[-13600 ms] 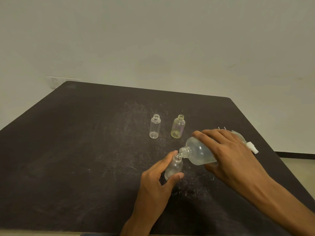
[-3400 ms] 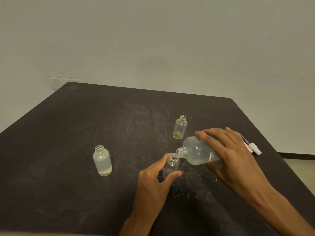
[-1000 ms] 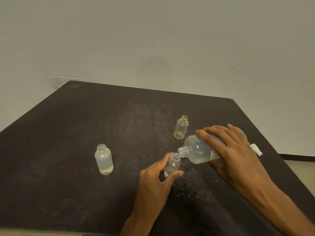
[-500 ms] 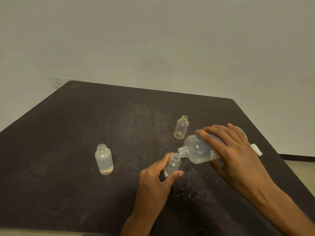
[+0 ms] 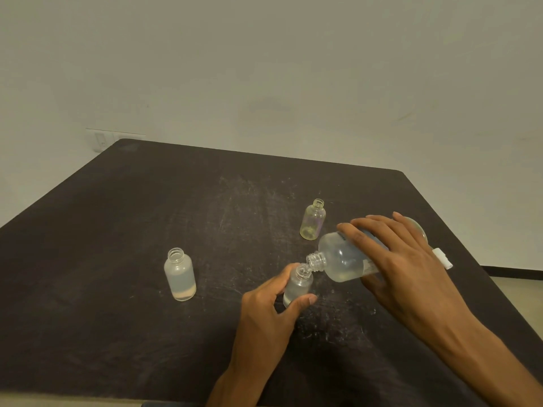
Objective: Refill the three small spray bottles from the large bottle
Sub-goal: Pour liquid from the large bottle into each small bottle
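Mid-pour on the second of three small bottles, judging by levels. Right hand (image 5: pixel 411 268) wrapped over the large bottle (image 5: pixel 343 259), fingers closed around its body, bottle tipped near horizontal with neck pointing left and down, mouth just touching the rim of the small bottle in hand (image 5: pixel 296 286). Left hand (image 5: pixel 264 315) steadying that small bottle upright on the bench (image 5: pixel 117 230), thumb and fingers pinched round its lower body; only a shallow layer of liquid visible at its base, so fill far from done. Filled small bottle (image 5: pixel 179 274) standing uncapped well to the left, mostly full, clear of both hands. Yellowish small bottle (image 5: pixel 313 220) standing uncapped behind the large bottle, apparently empty, likely next in line. White spray cap (image 5: pixel 442 258) lying on the bench past the right hand, partly hidden; other caps not visible. Large bottle's remaining liquid pooled low along its side, so probably needs more tilt to keep flow going. Next: hold neck-to-neck alignment, raise the base gradually, watch the level, right the large bottle before overflow, then swap in the yellowish one. Risk: narrow mouths, easy dribble onto the bench.
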